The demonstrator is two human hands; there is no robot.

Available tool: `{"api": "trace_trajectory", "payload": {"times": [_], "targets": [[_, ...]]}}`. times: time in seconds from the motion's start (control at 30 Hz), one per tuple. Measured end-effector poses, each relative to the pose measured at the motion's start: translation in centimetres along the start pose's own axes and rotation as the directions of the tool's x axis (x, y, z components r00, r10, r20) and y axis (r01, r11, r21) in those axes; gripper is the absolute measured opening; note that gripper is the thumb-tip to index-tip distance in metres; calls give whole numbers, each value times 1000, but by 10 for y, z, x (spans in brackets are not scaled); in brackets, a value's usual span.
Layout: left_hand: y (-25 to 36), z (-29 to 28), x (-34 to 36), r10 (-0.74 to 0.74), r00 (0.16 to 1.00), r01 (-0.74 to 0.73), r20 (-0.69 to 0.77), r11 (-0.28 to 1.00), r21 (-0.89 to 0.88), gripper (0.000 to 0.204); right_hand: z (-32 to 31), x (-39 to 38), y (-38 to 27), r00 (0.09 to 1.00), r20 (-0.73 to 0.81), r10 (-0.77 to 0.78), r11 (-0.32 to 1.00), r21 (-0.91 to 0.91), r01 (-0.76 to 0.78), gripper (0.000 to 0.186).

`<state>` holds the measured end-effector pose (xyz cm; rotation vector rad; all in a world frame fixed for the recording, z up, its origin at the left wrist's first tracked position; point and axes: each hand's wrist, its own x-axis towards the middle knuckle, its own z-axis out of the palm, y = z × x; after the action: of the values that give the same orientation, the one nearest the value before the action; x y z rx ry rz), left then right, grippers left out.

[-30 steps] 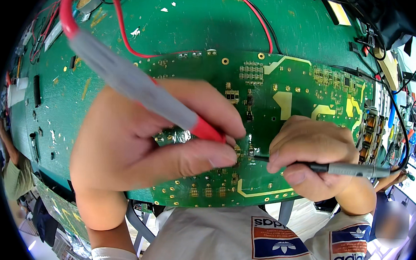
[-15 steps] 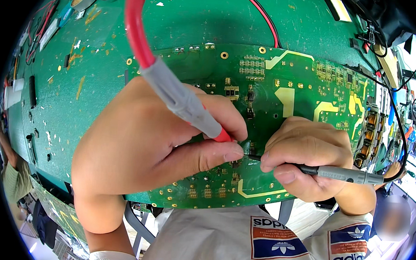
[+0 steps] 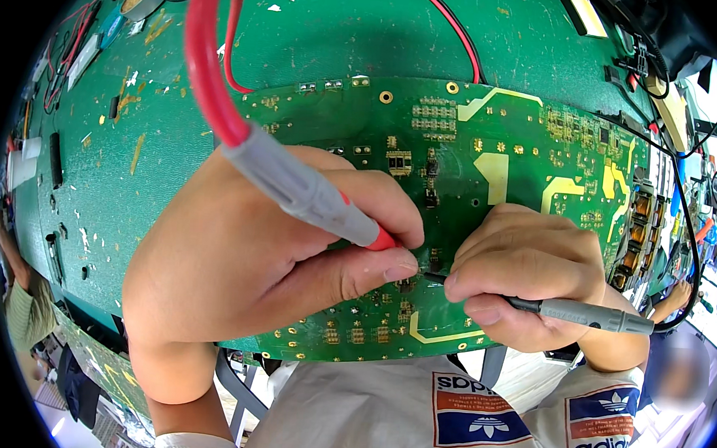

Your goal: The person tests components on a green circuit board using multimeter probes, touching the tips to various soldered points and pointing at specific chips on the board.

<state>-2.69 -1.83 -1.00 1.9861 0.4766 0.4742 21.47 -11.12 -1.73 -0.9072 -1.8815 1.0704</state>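
Head view, looking down: your left hand (image 3: 243,254) is gripping a red-and-grey test probe (image 3: 303,189), thumb and forefinger closing on its red front end; your right hand (image 3: 531,265) is curling round a black-and-grey test probe (image 3: 593,315), fingers pinching its dark front. Both are working over a populated green circuit board (image 3: 458,180), which is lying under your two hands on the green bench (image 3: 303,43). Axes: the red-and-grey one is slanting from upper left down to the right, its thick red lead (image 3: 205,62) arching up off the tail; the black-and-grey one is lying closer to level, tail out to the right, nose pointing left and slightly up. The two lines are converging in the narrow gap between your hands, below a column of small black components (image 3: 431,179). The dark tip is showing just beside your left thumb's end, so the left fingertips are sitting nearer to it than the right ones. The red probe's metal point is hiding behind your left fingers; whether either tip is touching a pad, you can't tell from here.
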Motion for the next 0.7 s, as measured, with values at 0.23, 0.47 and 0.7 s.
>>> {"api": "trace_trajectory", "payload": {"times": [0.23,0.47,0.7], "targets": [[1,-2,2,4,999,-5,37,1000,10,25,0,1,-1,1000,-3,-1,1000,-27,1,15],[0,-3,2,3,999,-3,32,1000,0,25,3,1,-1,1000,-19,-10,998,-63,8,17],[0,-4,2,-2,999,3,45,1000,-14,24,4,2,-1,1000,-14,-26,994,-102,24,18]]}}
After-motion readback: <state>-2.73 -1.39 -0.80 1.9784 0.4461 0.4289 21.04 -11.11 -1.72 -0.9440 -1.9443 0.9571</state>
